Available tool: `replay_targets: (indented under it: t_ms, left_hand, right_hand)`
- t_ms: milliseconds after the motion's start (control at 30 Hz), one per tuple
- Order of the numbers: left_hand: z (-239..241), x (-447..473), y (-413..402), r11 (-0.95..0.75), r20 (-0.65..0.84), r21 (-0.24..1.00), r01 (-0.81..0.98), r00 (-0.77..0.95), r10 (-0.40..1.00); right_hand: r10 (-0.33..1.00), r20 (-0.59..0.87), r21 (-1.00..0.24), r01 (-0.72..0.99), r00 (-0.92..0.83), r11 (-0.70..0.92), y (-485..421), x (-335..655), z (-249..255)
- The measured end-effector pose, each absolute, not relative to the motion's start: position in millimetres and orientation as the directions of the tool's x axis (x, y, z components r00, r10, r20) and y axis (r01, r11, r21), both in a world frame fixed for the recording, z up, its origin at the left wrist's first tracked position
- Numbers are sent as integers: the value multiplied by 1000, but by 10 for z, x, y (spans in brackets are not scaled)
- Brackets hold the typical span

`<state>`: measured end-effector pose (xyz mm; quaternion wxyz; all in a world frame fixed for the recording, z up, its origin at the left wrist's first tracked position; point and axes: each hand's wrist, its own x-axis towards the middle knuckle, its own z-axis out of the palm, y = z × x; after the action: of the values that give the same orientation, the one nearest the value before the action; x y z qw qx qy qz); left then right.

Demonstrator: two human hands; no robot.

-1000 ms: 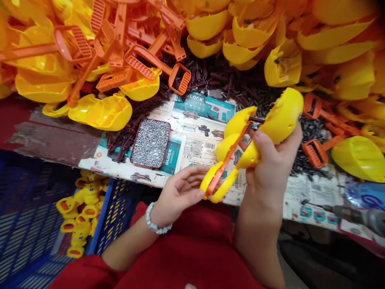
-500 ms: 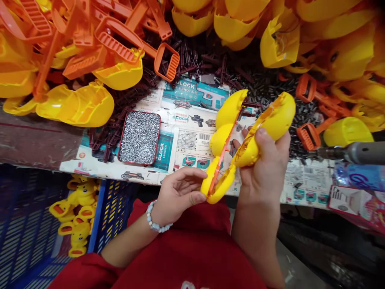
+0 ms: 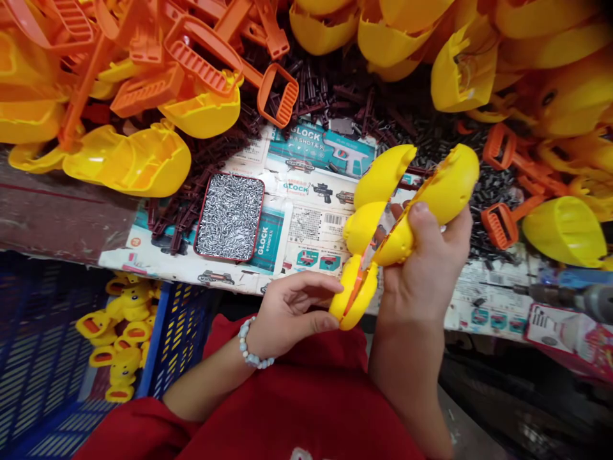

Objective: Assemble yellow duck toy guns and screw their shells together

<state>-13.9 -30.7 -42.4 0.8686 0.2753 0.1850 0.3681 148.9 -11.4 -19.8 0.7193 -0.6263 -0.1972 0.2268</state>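
Note:
Two yellow plastic duck-toy shell halves meet at their lower end and gape apart at the top. My left hand [image 3: 304, 305] pinches the bottom of the left shell half [image 3: 378, 182] between thumb and fingers. Wrapped round the right shell half [image 3: 450, 176] is my right hand [image 3: 431, 268], its thumb on the outer face and fingertips partly showing in the gap. An orange plastic piece [image 3: 355, 289] shows between the halves near the bottom. What else lies inside the shells is mostly hidden.
A red-rimmed tray [image 3: 262, 198] of small silvery screws lies on printed cardboard [image 3: 306, 223]. Orange handled parts [image 3: 205, 57] and yellow shells [image 3: 129, 163] are heaped behind. A power screwdriver [image 3: 579, 297] hangs at right. Yellow duck toys [image 3: 127, 306] sit in a blue crate [image 3: 163, 338].
The shell halves have closed together at their lower end, covering more of the orange piece. The screwdriver at right has swung lower, and the view has shifted slightly.

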Motion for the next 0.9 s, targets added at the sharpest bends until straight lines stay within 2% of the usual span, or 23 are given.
replay_targets:
  t_ms: [133,300,400,567,700,800,900]
  left_hand:
    - [-428,-163,-302,504,-83,699,-507,643,762]
    - [-358,-156,-329,206,46,883,-422,514,856]
    - [-298,-128,-352,79,70,945,-318,429,901]
    - [-239,-118,-369,118,-15,974,-193,464,886]
    - [-262,-138,-392,26,53,985,-170,445,894]
    - [-296,-146,-413,-44,118,982,-184,417,901]
    - [-316,-148,-404,29,72,966,-256,378,923]
  right_hand:
    - [570,18,-994,-48,821,102,-91,1450,-201]
    - [565,49,-993,-23,824,120,-64,1387,-195]
    - [567,55,-994,-12,822,113,-54,1373,-214]
    - [574,81,-990,1,815,139,-35,1367,-261]
    - [552,90,-992,26,829,122,-38,1342,-273]
    - [572,181,-983,136,800,121,-49,1347,-272]
    - [559,314,-949,267,768,167,-88,1385,-277]
